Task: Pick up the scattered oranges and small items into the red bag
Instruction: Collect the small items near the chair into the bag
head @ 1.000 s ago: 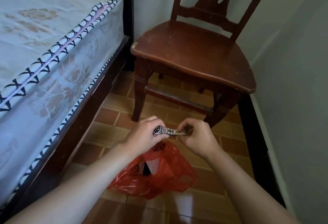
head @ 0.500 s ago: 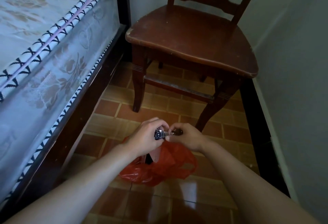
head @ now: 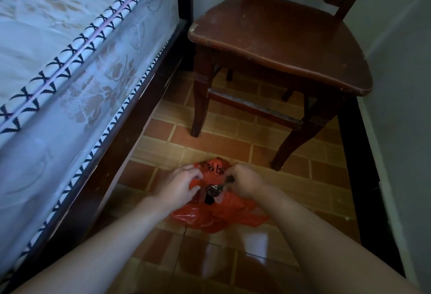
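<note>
Lowered since before: watch [head: 213, 190] in right hand [head: 245, 180], at red bag [head: 219, 214] mouth.

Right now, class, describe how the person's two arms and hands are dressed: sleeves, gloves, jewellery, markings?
Both forearms are bare as far as the frame shows, with no sleeves visible. The left hand and right hand wear no gloves; no rings, bracelets or markings can be made out.

Counted beside the one bed [head: 70, 65]: one red bag [head: 217, 214], one wristwatch [head: 213, 190], one wooden chair [head: 279, 44], two hands, left [head: 179, 185] and right [head: 245, 180].
</note>
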